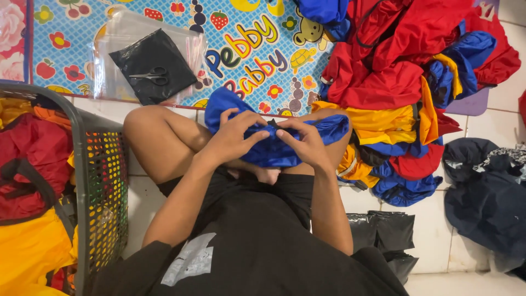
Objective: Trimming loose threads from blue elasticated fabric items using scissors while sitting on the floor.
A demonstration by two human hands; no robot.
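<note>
One blue garment, two hands gripping.

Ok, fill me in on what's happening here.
A person sits cross-legged on the tiled floor, both hands gripping a blue fabric piece over their lap: left hand, right hand. A pile of red, yellow and blue garments lies at one side, a mesh basket of similar ones at the other. Scissors rest on a black bag ahead.

i have one view only, from the camera on the person's head, looking steeply down over the chest and crossed legs to the tiled floor. it sits close, so both forearms fill the middle, with the basket at left and the pile of garments at right.
</note>
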